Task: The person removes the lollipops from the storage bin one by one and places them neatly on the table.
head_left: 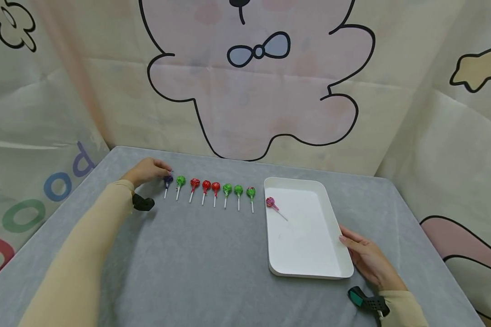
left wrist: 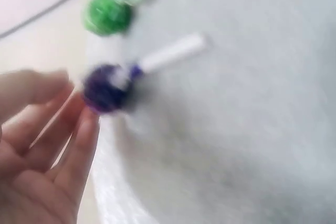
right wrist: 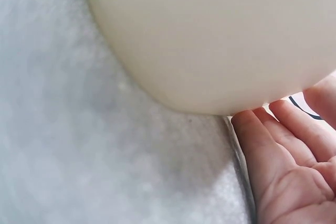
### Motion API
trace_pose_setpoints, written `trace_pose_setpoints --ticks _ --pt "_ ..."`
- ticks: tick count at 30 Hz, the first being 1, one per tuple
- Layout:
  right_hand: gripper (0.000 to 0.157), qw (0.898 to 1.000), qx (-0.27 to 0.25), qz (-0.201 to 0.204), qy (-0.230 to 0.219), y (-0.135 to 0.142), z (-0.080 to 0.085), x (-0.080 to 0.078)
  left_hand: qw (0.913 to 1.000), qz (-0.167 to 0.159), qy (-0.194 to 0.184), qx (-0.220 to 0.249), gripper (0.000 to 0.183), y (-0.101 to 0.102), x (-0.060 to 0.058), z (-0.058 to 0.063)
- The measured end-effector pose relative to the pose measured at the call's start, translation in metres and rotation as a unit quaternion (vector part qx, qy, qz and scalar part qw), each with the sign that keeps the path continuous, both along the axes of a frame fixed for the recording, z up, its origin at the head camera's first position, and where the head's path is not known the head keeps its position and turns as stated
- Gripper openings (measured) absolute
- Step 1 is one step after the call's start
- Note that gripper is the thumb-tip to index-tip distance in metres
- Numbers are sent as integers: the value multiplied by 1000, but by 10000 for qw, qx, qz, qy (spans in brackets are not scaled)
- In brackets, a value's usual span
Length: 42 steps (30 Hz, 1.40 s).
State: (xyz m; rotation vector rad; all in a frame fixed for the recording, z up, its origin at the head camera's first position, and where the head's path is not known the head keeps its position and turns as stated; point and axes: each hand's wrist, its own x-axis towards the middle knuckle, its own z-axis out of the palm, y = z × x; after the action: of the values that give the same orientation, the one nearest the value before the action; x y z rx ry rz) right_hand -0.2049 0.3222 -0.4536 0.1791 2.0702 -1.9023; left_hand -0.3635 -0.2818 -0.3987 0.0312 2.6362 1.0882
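Observation:
At the left end of a row of lollipops, my left hand [head_left: 149,171] is at the head of a purple lollipop [head_left: 168,180]. In the left wrist view its fingertips [left wrist: 90,116] lie against or just beside the purple wrapper; blur hides which. The thumb stands a little apart from it. My right hand [head_left: 370,259] holds the right side of a white tray [head_left: 307,254], thumb at the rim and fingertips against the outer wall. Inside the tray, a pink lollipop [head_left: 270,202] leans near the left wall.
To the right of the purple lollipop are a green lollipop [head_left: 180,181], three red lollipops [head_left: 206,185] and three more green lollipops [head_left: 238,190], sticks toward me. Everything stands on a grey cloth-covered table [head_left: 196,272]. A printed curtain [head_left: 118,91] hangs behind.

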Motion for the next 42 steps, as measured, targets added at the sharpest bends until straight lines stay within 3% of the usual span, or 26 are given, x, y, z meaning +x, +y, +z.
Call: trace_pose_setpoints --ticks 6,9,16,24,30,35,39,42 --pt "63 10000 -5 33 11 2 2 2 9978 360 291 472 44 16 4 16" --pt "67 9999 -10 115 33 2 3 1 9958 376 532 641 44 28 6 21" --pt "71 9998 96 170 49 0 3 0 9947 -212 864 511 36 83 17 24" --pt "69 9985 -213 413 283 4 0 1 9869 -973 1033 768 30 152 30 23" --pt "68 9981 -304 450 297 6 -1 1 9697 -1835 1425 751 26 208 41 15" --pt "68 9985 -300 359 269 6 1 2 9461 -2592 1874 507 23 251 51 16" --pt "69 9989 -226 331 244 6 2 3 9257 -3121 2138 47 24 276 58 15" --pt "69 9990 -162 354 234 5 3 3 9177 -3318 2181 -141 23 287 61 15"
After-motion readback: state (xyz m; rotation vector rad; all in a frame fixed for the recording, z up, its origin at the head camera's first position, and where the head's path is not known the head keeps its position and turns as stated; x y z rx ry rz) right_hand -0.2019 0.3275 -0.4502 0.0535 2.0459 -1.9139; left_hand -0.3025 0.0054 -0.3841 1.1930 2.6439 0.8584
